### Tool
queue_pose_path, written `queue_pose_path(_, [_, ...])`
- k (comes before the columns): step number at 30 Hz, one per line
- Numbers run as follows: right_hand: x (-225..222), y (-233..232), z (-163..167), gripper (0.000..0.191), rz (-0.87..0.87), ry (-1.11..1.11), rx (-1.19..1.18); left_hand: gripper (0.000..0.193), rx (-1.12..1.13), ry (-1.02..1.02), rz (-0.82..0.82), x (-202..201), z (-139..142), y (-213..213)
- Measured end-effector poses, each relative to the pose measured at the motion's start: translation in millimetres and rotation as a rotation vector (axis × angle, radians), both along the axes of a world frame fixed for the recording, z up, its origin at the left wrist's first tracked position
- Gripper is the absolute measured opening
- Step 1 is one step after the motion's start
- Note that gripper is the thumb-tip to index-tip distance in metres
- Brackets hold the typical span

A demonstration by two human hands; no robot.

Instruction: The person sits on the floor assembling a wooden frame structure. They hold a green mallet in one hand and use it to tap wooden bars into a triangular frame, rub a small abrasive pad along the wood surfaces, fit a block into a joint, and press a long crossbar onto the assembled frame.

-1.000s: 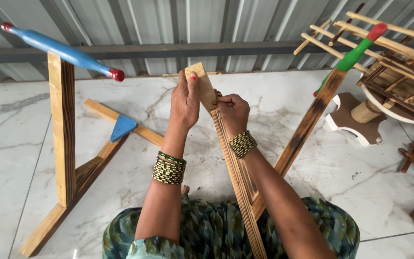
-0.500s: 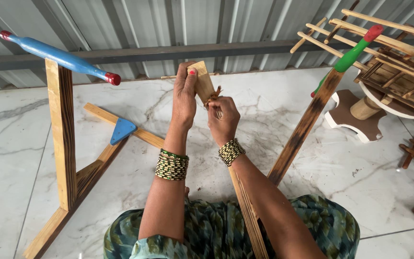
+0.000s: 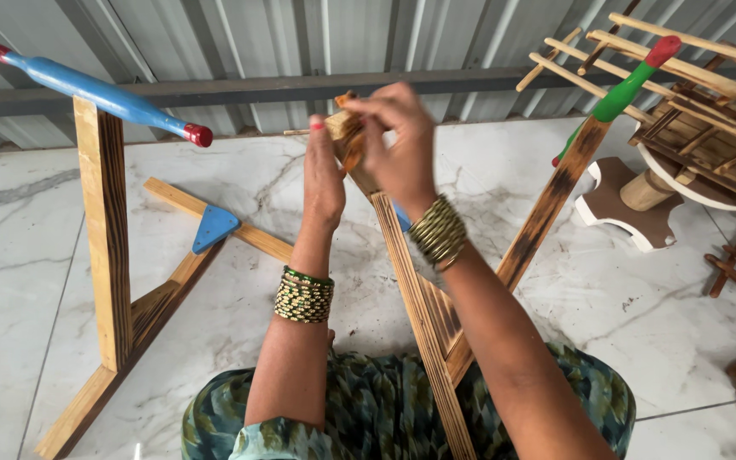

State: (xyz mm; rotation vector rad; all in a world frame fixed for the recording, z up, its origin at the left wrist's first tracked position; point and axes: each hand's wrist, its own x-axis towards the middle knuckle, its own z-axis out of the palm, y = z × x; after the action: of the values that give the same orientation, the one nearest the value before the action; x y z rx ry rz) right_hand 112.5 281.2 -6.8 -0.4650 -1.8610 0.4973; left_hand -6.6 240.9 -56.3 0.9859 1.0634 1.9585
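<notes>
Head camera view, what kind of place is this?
Probably a home or shed craft workshop: a corrugated metal wall, a marble floor, a wooden frame, and a wooden reel beside both hands, left and right.

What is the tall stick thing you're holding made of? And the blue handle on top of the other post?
The slanted post looks like bare wood: tan with dark scorched-looking streaks along its grain. Both hands, left and right, grip its top. The blue handle looks like turned wood under glossy blue paint with red tips; the paint hides the grain, so that is a guess.
</notes>
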Motion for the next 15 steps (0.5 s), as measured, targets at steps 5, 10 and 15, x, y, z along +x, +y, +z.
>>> queue_pose_path(5, [14.0,40.7,-69.4,0.005,-0.128,-0.168,-0.248,0.052,0.011,0.237,0.204,7.7,8.2,-7.7])
queue_pose_path(10, [13.8,62.8,-113.5,0.017,-0.140,-0.210,-0.330,0.047,0.009,0.223,0.201,7.0,14.8,-16.2])
queue_pose_path(15, [14.3,56.8,-118.4,0.016,-0.260,-0.321,-0.063,0.042,0.007,0.208,0.199,7.6,17.0,-15.1])
